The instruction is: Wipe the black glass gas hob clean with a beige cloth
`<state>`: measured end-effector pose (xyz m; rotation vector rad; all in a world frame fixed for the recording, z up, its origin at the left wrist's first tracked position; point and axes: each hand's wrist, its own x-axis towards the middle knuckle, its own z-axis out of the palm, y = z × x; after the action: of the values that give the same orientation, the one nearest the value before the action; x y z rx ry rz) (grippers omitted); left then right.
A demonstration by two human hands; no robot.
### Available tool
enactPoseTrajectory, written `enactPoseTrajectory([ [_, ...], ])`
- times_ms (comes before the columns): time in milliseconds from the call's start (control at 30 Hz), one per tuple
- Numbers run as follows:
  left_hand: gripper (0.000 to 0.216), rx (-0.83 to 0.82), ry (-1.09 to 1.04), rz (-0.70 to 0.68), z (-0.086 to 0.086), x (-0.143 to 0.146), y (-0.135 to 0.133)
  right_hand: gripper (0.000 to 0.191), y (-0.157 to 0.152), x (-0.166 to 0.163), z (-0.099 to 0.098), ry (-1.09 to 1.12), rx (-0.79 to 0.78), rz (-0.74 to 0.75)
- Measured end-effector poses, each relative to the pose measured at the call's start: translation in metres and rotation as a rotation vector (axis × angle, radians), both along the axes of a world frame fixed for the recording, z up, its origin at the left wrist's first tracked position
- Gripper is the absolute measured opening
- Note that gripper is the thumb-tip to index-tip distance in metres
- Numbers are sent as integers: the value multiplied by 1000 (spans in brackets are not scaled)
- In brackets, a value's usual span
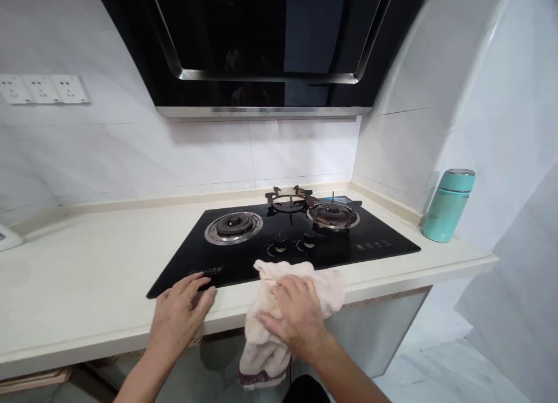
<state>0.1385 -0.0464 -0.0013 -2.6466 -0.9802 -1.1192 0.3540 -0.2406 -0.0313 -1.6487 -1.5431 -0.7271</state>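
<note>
My right hand [296,316] presses a pale pink cloth [265,333] onto the counter's front edge, its fingers over the bunched fabric. The cloth reaches the front rim of a black glass gas stove [244,260], and its dark-trimmed lower end hangs below the counter. At the stove's front left corner rests my left hand [181,310], fingers apart and holding nothing. Two black knobs [280,242] stand just beyond the cloth. The left burner [234,225] has no grate around it, while the right burner [333,214] lies farther back.
A dark pot grate [290,200] sits at the stove's back edge. Above hangs a black range hood [261,95]. A turquoise flask [449,206] stands by the right wall. The cream countertop [87,263] extends left, below wall sockets [41,89].
</note>
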Motion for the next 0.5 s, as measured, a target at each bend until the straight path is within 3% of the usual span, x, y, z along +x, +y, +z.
enactPoseTrajectory([
  [267,46,-41,65,45,7,3,-5,22,-91,157,-34,-56,255,-327],
  [500,46,-33,51,53,2,7,-3,39,-156,271,-71,79,463,-543],
])
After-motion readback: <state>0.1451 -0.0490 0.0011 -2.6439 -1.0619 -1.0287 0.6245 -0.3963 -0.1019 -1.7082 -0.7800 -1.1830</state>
